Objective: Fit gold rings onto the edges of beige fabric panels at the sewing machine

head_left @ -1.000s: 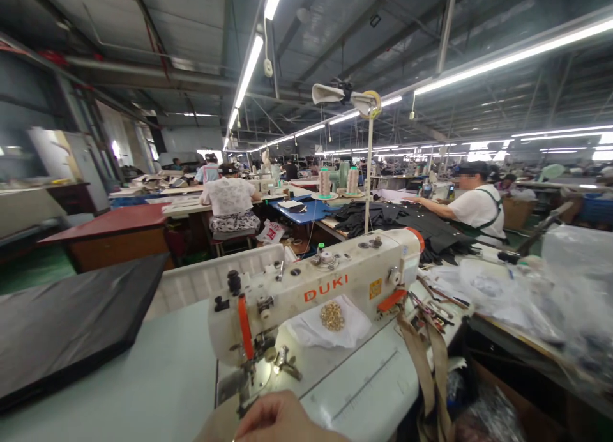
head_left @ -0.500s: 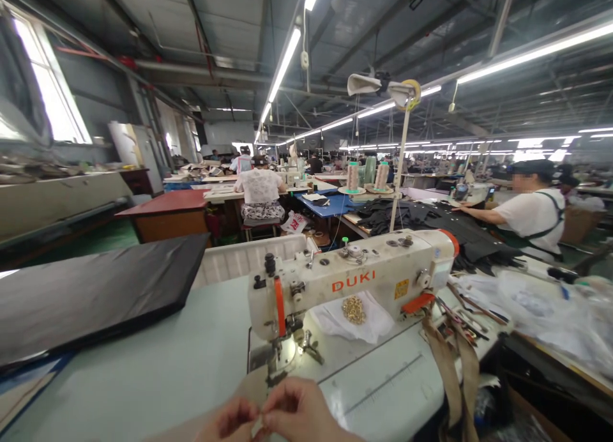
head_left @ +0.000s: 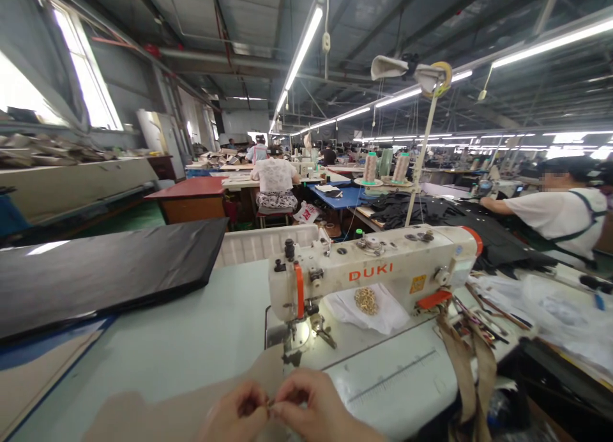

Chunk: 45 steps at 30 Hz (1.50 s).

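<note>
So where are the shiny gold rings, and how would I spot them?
Find the big cream sewing machine with orange DUKI letters, on the pale table. Look under its long arm, right below the letters, where a white cloth lies. The gold rings sit heaped on that cloth: the only glittery yellow metal there, unlike the tan straps hanging at the table's right.

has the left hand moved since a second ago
Yes. The left hand was out of view a second ago; it has come up in front of the sewing machine and now meets the right hand, fingertips touching.
</note>
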### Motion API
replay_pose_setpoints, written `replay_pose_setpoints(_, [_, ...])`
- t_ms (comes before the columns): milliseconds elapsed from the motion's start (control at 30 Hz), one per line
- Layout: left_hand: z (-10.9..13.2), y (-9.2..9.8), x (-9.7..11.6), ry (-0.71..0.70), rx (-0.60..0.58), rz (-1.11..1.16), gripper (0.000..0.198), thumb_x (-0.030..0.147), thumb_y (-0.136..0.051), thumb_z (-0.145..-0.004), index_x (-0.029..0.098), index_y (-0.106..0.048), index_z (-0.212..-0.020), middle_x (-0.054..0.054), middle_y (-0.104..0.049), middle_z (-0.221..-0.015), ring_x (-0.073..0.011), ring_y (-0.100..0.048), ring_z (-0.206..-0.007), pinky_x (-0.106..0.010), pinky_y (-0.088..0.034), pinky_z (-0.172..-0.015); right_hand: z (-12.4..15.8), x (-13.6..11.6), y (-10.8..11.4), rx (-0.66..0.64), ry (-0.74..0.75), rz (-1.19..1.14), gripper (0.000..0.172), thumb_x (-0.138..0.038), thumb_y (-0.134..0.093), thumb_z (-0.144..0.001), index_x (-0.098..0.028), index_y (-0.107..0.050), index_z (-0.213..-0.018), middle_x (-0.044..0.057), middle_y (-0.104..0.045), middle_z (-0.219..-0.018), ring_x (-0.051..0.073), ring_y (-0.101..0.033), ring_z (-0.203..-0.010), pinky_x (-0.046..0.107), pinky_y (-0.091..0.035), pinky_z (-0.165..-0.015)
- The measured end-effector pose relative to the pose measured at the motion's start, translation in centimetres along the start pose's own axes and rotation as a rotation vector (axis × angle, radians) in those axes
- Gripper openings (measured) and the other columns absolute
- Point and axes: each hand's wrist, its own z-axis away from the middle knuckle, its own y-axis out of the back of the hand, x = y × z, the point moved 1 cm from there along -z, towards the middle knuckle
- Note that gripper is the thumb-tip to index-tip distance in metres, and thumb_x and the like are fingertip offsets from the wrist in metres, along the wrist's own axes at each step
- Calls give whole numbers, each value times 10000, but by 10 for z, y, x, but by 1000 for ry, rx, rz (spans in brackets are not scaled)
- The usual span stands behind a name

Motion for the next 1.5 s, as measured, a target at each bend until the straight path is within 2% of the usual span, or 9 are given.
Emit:
replay_pose_setpoints(100, [6, -1, 8, -33, 39, 53, 120, 315, -531, -532, 200, -517, -500, 12, -561, -532, -177, -529, -573, -263, -419, -566, 3, -7, 1, 41, -22, -20, 78, -102, -603, -656, -156, -620, -602, -37, -558, -576, 92, -488, -559, 191, -371, -545])
replay_pose_setpoints(267, [17, 0, 23, -84, 122, 137, 128, 304, -576, -586, 190, -544, -536, -8, -641, -637, -174, -584, -629, -264, -457, -613, 6, -17, 2, 99, 110, 58, 108, -155, -535, -721, -166, -559, -617, 7, -611, -677, 123, -544, -651, 230, -424, -631])
replay_pose_setpoints(500, [22, -3, 18, -18, 102, 295, 195, 354, -657, -603, 174, -605, -658, -10, -659, -663, -183, -618, -657, -281, -500, -640, 9, -19, 3, 90, 201, 117, 135, -185, -529, -779, -179, -557, -647, 30, -642, -750, 137, -585, -713, 242, -448, -655])
replay_pose_setpoints(667, [27, -6, 17, -50, 145, 267, 156, 329, -642, -646, 186, -594, -685, 8, -641, -660, -165, -613, -650, -265, -506, -647, 12, -20, 5, 36, 200, 77, 133, -191, -536, -799, -177, -579, -674, 39, -659, -789, 138, -603, -748, 243, -458, -675])
replay_pose_setpoints(800, [30, -8, 17, -99, 166, 246, 146, 329, -631, -674, 192, -582, -677, 5, -637, -673, -163, -611, -665, -255, -506, -644, 12, -16, 6, 15, 102, -58, 126, -266, -582, -808, -176, -609, -724, 22, -657, -736, 130, -598, -699, 239, -463, -650])
replay_pose_setpoints(1000, [28, -8, 14, -72, 135, 211, 168, 354, -622, -677, 196, -569, -690, 2, -630, -696, -163, -602, -673, -260, -497, -653, 10, -10, 10, 30, -44, -205, 155, -315, -673, -731, -178, -644, -799, 6, -668, -707, 137, -608, -645, 242, -472, -615])
replay_pose_setpoints(1167, [29, -6, 19, -55, 117, 206, 164, 351, -612, -662, 196, -565, -689, 7, -623, -688, -160, -601, -673, -259, -490, -658, 8, -15, 16, -52, -70, -83, 111, -251, -617, -758, -173, -659, -692, -13, -633, -609, 113, -560, -569, 217, -429, -565])
replay_pose_setpoints(1333, [28, -7, 19, -42, 77, 224, 131, 306, -618, -651, 190, -568, -685, 13, -614, -653, -153, -589, -638, -253, -482, -618, 6, -25, 21, -147, 2, 150, 128, -155, -546, -771, -175, -643, -690, -34, -581, -587, 97, -515, -557, 193, -375, -528])
replay_pose_setpoints(1500, [18, -2, 12, -87, -94, 197, 134, 295, -610, -684, 176, -560, -719, -1, -620, -672, -161, -604, -660, -258, -492, -626, 6, -21, 22, -180, -46, 125, 136, -102, -532, -745, -174, -619, -669, -46, -550, -559, 95, -518, -533, 189, -374, -505])
